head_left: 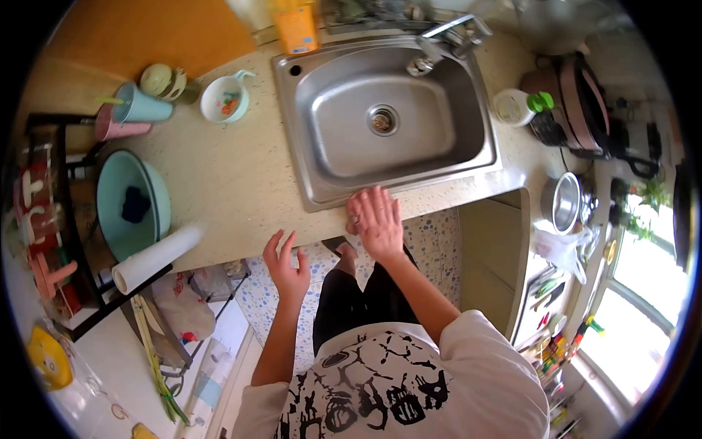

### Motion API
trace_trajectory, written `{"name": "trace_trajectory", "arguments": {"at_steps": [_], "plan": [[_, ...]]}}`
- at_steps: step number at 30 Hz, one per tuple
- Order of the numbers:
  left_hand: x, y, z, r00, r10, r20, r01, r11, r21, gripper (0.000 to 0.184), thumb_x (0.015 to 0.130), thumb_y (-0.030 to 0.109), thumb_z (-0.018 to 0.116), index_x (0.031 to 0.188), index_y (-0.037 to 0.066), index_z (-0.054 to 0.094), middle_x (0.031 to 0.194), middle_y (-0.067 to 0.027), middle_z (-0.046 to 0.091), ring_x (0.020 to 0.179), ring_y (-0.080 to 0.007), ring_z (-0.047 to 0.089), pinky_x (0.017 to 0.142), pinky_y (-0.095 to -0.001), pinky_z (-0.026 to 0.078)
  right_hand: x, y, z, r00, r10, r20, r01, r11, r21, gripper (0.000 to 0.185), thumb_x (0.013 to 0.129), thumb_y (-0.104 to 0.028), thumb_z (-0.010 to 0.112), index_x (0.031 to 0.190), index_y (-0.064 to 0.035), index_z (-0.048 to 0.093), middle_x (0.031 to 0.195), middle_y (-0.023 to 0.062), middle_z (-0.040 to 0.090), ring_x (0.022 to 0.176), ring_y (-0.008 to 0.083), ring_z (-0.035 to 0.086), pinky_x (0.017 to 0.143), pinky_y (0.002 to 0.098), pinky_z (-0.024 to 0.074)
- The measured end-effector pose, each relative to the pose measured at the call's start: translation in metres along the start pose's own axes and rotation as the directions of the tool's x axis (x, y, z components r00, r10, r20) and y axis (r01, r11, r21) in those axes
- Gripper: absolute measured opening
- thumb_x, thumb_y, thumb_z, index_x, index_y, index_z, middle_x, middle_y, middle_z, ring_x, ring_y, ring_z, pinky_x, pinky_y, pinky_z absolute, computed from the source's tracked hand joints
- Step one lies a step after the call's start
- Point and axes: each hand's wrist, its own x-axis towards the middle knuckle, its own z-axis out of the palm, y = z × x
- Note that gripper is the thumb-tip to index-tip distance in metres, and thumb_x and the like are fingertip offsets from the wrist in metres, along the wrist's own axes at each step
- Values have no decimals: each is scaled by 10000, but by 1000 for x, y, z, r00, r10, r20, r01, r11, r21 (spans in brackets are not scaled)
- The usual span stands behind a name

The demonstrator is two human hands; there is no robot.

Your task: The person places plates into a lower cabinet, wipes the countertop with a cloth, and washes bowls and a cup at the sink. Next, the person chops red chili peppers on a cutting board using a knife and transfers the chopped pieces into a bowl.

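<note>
My right hand (378,225) is at the counter's front edge, just in front of the stainless steel sink (316,192), back up and fingers stretched out. What lies under its palm is hidden. Holding nothing, my left hand (287,269) hangs in front of the counter edge with fingers apart and slightly bent. The sink basin has a drain (382,120) with some brownish bits in it. A chrome faucet (446,45) stands at the sink's back right.
On the left stand a white cup (225,99), a blue cup (142,104), a green basin (157,194) with a dark cloth, and a white roll (157,257). An orange bottle (296,29) is behind the sink. Rightward are a green-topped bottle (514,107) and a metal pot (565,202).
</note>
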Motion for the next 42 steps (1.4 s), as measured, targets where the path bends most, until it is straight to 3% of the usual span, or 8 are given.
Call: {"name": "trace_trajectory", "arguments": {"at_steps": [4, 6, 12, 17, 20, 24, 36, 42], "plan": [[-11, 28, 29, 998, 26, 58, -23, 998, -52, 439, 857, 7, 672, 1288, 86, 676, 1368, -157, 568, 1295, -354, 508, 1081, -451, 428, 0, 98, -13, 971, 211, -115, -227, 963, -144, 690, 987, -364, 503, 1600, -89, 340, 1669, 209, 258, 1553, 384, 227, 1251, 571, 160], [-13, 44, 43, 995, 48, 87, -43, 997, -56, 441, 857, 1, 669, 1290, 86, 675, 1365, -156, 564, 1297, -350, 508, 1070, -448, 439, 2, 147, -31, 947, 301, -110, -313, 944, -108, 693, 1007, -331, 466, 1634, -126, 254, 1702, 175, 172, 1577, 366, 142, 1264, 559, 102], [-5, 105, 85, 990, 89, 108, -82, 994, -68, 448, 849, -14, 659, 1285, 87, 678, 1372, -154, 556, 1295, -350, 511, 1059, -449, 448, -1, 288, -65, 884, 398, -245, -425, 903, -65, 729, 997, -353, 513, 1638, -135, 244, 1698, 161, 202, 1570, 340, 183, 1255, 560, 153], [-2, 162, 122, 991, 87, 100, -81, 995, -56, 451, 829, -16, 654, 1263, 99, 693, 1363, -155, 573, 1280, -360, 517, 1082, -464, 419, 3, 361, -82, 854, 299, -426, -306, 950, 54, 402, 982, -183, 559, 1373, -100, 603, 1448, 100, 583, 1373, 295, 519, 1214, 551, 279], [3, 210, 143, 996, 70, 60, -66, 995, -72, 450, 829, -20, 657, 1261, 97, 692, 1357, -154, 581, 1276, -356, 522, 1069, -456, 435, 30, 346, -133, 793, 289, -535, -196, 954, 225, 446, 948, -121, 604, 1393, -108, 574, 1423, 138, 571, 1338, 345, 531, 1171, 557, 345], [12, 246, 163, 993, 105, 57, -101, 993, -66, 445, 828, -21, 657, 1256, 93, 694, 1354, -150, 586, 1263, -352, 536, 1041, -450, 458, 50, 345, -136, 896, 96, -433, -65, 994, 86, 565, 884, -100, 633, 1440, -82, 535, 1505, 166, 495, 1412, 377, 455, 1174, 514, 370], [23, 291, 181, 977, 138, 161, -128, 989, -69, 405, 850, -18, 658, 1238, 85, 710, 1343, -139, 598, 1247, -331, 552, 996, -410, 494, 72, 347, -119, 958, 60, -279, -30, 993, 113, 602, 916, -243, 634, 1474, -48, 515, 1602, 167, 397, 1469, 359, 391, 1177, 467, 372], [36, 297, 187, 970, 145, 196, -117, 982, -147, 403, 854, -25, 656, 1238, 82, 713, 1366, -135, 583, 1245, -321, 558, 1006, -410, 506, 116, 345, -113, 950, 100, -297, -59, 987, 146, 525, 924, -188, 584, 1422, -25, 551, 1576, 166, 427, 1443, 360, 422, 1143, 441, 420]]}}
